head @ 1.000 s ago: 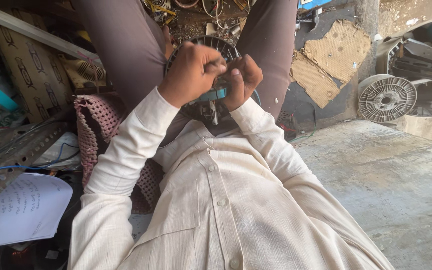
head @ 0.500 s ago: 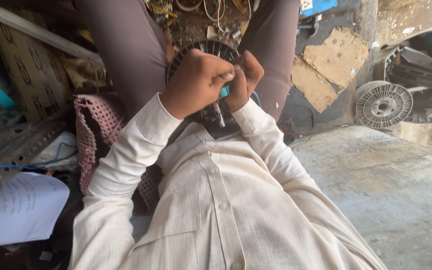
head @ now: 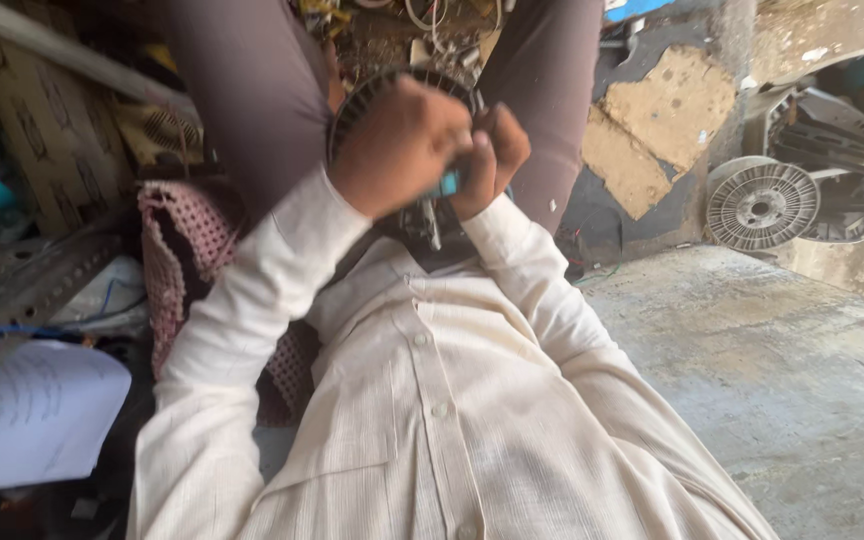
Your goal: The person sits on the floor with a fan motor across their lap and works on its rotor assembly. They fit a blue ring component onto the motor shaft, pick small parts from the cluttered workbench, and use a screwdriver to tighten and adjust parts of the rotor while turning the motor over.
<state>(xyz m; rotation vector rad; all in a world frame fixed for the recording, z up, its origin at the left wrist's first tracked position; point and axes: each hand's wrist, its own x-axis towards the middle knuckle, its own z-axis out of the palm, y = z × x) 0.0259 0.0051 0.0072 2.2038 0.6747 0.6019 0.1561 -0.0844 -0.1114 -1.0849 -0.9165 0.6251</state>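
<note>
Left hand [head: 397, 150] and right hand [head: 487, 160] are both closed around a blue-handled tool [head: 447, 184] against a round ribbed motor part [head: 352, 105]; white paper sheet [head: 32, 415] lies near left, brown cardboard [head: 37, 125] far left.

Cream shirt [head: 472, 420], brown trousers [head: 242, 110], teal tool handle [head: 449, 184], pink woven mat [head: 177, 250], white paper [head: 32, 415]

One head-worn view: the scene is seen from above, angled steeply down, close over the cream shirt [head: 472, 420].
</note>
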